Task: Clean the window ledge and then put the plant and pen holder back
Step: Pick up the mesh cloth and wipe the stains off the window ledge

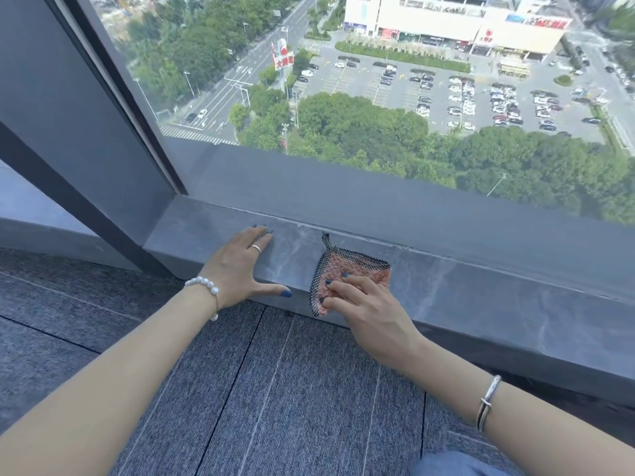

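Where the grey window ledge (446, 286) runs below the glass, a pink cleaning cloth (347, 273) edged in black mesh lies flat on its top surface, with its near corner hanging over the front lip and a small black loop standing up at its far corner. The right hand (364, 304) rests on the cloth's near part, fingers bent and fingertips (329, 282) pressing the fabric down against the ledge rather than closing around it. Just to the left, apart from the cloth, the left hand (240, 266) lies flat and spread on the ledge, palm down, grasping nothing, its thumb reaching along the front edge. That hand wears a ring (256, 248), and a pearl bracelet (204, 286) circles its wrist; a silver bangle (488, 403) sits on the right forearm. Faint pale streaks show on the ledge surface between the two hands. Below the ledge is grey-blue carpet (275, 389), and a dark window frame (113, 97) slants up at the left. Through the window pane (378, 97) trees, a road and a car park lie far below.
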Demonstrator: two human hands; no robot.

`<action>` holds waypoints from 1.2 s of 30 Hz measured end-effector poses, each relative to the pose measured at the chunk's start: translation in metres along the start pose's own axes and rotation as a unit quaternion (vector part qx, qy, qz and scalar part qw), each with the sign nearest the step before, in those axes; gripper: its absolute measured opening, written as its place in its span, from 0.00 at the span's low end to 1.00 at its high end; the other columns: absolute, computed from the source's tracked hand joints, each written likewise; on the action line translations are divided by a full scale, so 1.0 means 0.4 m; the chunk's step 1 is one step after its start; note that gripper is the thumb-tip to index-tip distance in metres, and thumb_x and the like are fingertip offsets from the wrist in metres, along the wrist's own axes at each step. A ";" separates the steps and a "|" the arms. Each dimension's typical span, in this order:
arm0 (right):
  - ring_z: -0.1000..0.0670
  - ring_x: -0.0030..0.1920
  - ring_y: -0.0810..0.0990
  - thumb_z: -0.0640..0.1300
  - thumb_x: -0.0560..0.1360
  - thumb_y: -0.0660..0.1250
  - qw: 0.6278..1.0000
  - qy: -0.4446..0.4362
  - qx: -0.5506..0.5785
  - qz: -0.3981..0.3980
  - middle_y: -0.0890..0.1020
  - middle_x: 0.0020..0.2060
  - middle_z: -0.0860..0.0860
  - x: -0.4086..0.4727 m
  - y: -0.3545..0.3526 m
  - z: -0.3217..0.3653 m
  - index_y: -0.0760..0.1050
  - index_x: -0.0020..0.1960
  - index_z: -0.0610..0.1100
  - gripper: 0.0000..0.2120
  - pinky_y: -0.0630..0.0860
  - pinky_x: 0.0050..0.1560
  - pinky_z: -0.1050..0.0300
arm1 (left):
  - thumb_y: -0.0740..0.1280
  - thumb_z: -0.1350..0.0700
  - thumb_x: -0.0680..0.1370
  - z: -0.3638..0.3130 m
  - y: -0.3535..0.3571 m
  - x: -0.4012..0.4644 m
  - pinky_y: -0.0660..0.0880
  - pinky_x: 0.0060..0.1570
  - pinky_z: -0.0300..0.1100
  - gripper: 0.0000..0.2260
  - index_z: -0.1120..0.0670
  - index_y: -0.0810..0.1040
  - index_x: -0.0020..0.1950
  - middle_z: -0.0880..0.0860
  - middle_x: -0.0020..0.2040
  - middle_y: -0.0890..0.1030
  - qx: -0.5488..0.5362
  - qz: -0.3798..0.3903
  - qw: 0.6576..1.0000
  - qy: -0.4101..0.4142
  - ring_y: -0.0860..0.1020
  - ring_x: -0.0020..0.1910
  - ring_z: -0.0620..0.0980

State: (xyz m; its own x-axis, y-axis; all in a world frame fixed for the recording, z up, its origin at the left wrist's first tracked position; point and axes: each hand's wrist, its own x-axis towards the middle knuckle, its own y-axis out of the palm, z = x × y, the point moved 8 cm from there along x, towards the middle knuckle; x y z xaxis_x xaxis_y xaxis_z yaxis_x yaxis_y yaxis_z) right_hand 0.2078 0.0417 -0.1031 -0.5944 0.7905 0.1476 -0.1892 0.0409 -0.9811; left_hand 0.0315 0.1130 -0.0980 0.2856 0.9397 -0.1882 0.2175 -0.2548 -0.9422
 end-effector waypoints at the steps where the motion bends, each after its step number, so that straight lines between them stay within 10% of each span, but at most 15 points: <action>1: 0.41 0.55 0.78 0.39 0.68 0.57 1.000 0.001 -0.002 -0.002 0.81 0.56 0.48 -0.006 -0.001 -0.004 0.76 0.53 0.49 0.17 0.79 0.43 0.44 | 0.67 0.30 0.63 -0.012 0.003 0.003 0.48 0.76 0.44 0.51 0.55 0.55 0.77 0.50 0.78 0.56 0.004 0.000 1.000 0.007 0.51 0.78 0.49; 17: 0.44 0.52 0.81 0.36 0.65 0.62 0.999 0.009 -0.021 -0.049 0.83 0.54 0.50 -0.169 -0.058 -0.137 0.79 0.52 0.49 0.18 0.78 0.50 0.55 | 0.39 0.16 0.50 -0.225 0.087 0.063 0.49 0.77 0.43 0.65 0.54 0.56 0.77 0.49 0.78 0.58 0.035 0.020 0.995 0.092 0.53 0.77 0.48; 36: 0.44 0.55 0.80 0.33 0.66 0.68 0.995 0.066 -0.045 -0.056 0.82 0.55 0.48 -0.374 -0.112 -0.326 0.79 0.53 0.46 0.17 0.74 0.58 0.53 | 0.40 0.17 0.53 -0.410 0.119 0.094 0.49 0.72 0.39 0.62 0.55 0.60 0.76 0.50 0.77 0.61 0.060 0.022 0.987 0.147 0.57 0.77 0.49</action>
State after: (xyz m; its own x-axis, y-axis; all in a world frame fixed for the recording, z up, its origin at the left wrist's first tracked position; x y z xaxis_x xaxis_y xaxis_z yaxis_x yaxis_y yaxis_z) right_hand 0.4073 0.0013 -0.0975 -0.4639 0.8513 0.2451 -0.1751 0.1831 -0.9674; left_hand 0.2058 0.0987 -0.1045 0.5545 0.8169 -0.1586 0.0912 -0.2491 -0.9642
